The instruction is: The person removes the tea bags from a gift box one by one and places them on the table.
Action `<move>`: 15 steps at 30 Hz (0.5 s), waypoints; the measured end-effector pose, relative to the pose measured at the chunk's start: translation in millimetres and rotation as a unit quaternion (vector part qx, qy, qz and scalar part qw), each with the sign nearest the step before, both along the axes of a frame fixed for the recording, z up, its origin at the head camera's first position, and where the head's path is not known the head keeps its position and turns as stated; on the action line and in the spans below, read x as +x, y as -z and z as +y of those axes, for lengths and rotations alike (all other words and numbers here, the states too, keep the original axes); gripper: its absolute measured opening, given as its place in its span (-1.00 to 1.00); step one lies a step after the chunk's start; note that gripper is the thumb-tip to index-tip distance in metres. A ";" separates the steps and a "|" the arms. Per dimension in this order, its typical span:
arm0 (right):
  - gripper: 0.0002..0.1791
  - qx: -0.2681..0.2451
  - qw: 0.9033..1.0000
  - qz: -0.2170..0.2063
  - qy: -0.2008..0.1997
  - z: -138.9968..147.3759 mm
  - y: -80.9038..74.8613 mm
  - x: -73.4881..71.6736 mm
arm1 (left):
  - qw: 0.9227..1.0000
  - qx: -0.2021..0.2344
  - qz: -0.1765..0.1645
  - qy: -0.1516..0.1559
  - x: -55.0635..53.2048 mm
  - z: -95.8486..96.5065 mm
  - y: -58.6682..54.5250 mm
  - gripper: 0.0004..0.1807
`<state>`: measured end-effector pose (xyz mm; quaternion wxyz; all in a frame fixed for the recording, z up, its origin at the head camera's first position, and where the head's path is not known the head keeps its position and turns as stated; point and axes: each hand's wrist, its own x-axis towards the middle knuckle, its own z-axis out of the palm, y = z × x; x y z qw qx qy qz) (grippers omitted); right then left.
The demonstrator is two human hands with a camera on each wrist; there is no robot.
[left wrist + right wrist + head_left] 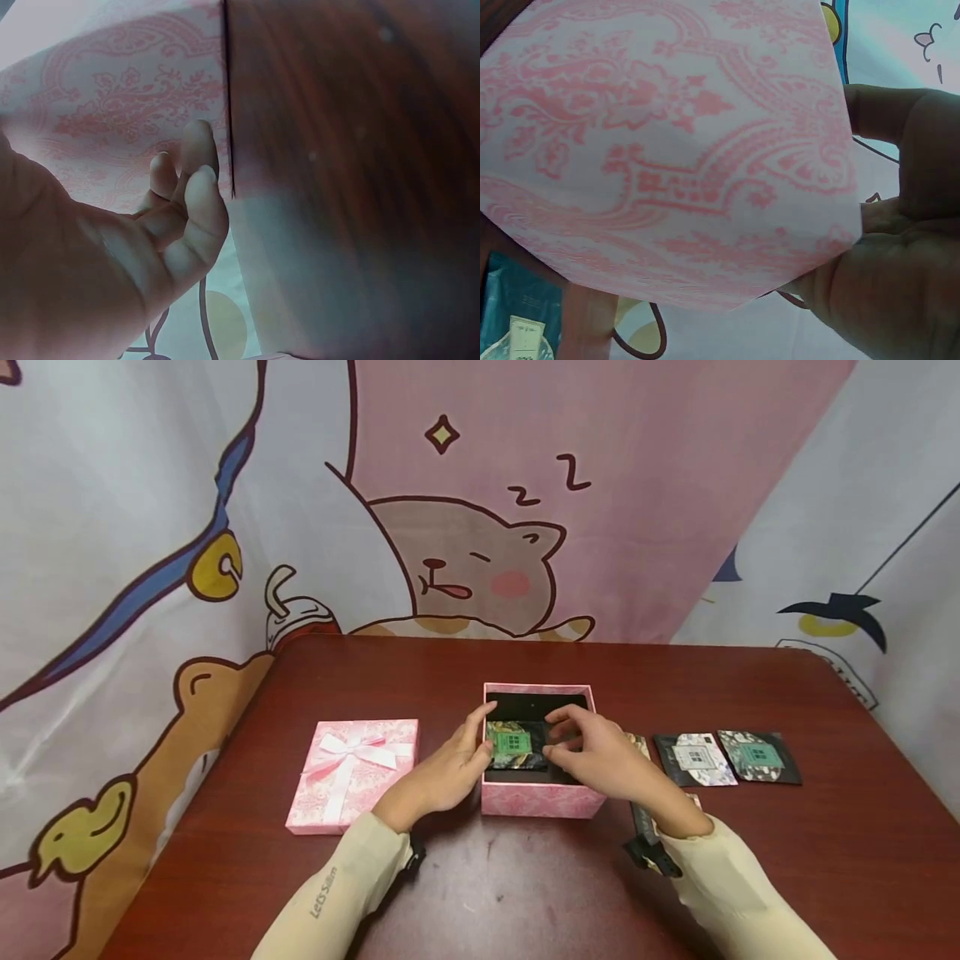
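In the head view an open pink patterned box with a dark interior stands before me. Inside lies a dark flat packet with a green label. My left hand is at the box's left side, its thumb and index finger spread at the rim. In the left wrist view, its other fingers are lightly bent beside the patterned outer wall. Reaching over the right wall, my right hand has its thumb and bent fingertips at the packet's right end, with a gap between them. The right wrist view hides those fingertips behind the box.
A pink lid with a ribbon bow lies left of the box. To the right are a packet with a white label and another with a green label. More packets lie partly hidden under my right forearm. A cartoon curtain hangs behind the table.
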<state>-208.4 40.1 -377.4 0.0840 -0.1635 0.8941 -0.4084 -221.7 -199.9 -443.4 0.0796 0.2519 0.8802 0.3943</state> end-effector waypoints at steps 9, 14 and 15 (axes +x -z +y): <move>-0.49 0.020 0.999 -0.031 -0.002 -6.6 2.2 -7.2 | 1.000 -0.001 -0.005 -0.006 0.3 -0.8 3.0 -0.38; -0.43 0.041 0.998 -0.041 -0.003 -12.9 4.5 -14.6 | 1.000 0.004 -0.008 -0.008 0.4 -0.3 2.4 -0.38; -0.42 0.048 0.998 -0.043 0.001 -14.1 4.7 -16.2 | 1.000 0.004 -0.008 -0.008 0.5 -0.4 1.6 -0.38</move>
